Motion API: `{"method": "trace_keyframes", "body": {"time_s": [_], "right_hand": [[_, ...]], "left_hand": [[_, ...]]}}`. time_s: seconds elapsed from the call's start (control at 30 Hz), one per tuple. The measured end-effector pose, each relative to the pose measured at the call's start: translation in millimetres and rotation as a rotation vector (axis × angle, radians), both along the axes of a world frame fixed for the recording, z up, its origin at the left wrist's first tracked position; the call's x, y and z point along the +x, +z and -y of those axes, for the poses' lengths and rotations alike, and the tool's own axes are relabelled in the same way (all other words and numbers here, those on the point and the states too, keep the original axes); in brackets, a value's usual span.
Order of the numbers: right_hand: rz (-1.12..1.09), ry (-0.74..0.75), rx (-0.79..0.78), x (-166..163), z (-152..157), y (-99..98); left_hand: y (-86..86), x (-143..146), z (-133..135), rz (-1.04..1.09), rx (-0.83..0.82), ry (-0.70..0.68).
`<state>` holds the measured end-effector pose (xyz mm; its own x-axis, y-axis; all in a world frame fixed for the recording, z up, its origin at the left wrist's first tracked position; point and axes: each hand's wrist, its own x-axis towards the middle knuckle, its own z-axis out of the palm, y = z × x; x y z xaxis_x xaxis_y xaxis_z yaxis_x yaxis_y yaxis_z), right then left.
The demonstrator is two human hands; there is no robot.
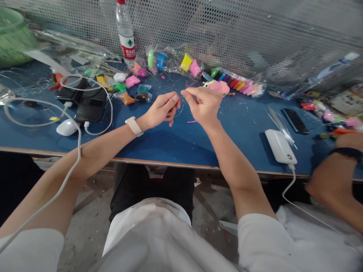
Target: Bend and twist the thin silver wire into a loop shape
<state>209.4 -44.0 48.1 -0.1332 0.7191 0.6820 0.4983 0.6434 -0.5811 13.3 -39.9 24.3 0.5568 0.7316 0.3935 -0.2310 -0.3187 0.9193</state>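
My left hand, with a pale band on its wrist, is held over the blue table, fingers curled and thumb pressed on them. Facing it, my right hand is closed in a pinch, its fingertips close to those of the left. What they hold, if anything, is too small to make out. A faint curved line like a thread shows between them. Below the right hand lies a small purple strip with a looped end. Just behind it sits a pink and yellow clay figure, partly hidden by the hand.
Clay packets and a water bottle line the mesh panel. Black devices with white cables lie left. At right are a white power bank, a phone and another person's arm.
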Motion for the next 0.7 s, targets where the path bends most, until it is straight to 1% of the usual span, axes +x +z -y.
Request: {"method": "trace_keyframes", "body": {"time_s": [0.1, 0.27, 0.37, 0.47, 0.53, 0.7], "right_hand": [[-0.008, -0.031, -0.002, -2.1, 0.8, -2.0], [-0.014, -0.058, 0.013, -5.7, 7.8, 2.2], [-0.019, -0.041, 0.033, -9.8, 13.7, 4.6], [-0.076, 0.019, 0.019, -14.2, 13.4, 2.9], [-0.137, 0.079, -0.023, -15.9, 8.0, 0.2], [-0.208, 0.312, -0.263, -14.2, -10.1, -4.8]], "left_hand": [[-4.2, 1.7, 1.4, -0.035, 0.138, 0.128], [-5.4, -0.7, 6.5, -0.193, 0.484, 0.461], [-4.0, -5.4, 5.5, -0.262, 0.600, 0.590], [-5.2, -10.1, 0.2, -0.331, 0.695, 0.659], [-6.9, -12.3, -3.2, -0.371, 0.732, 0.689], [-9.8, -14.0, -6.6, -0.381, 0.744, 0.696]]}}
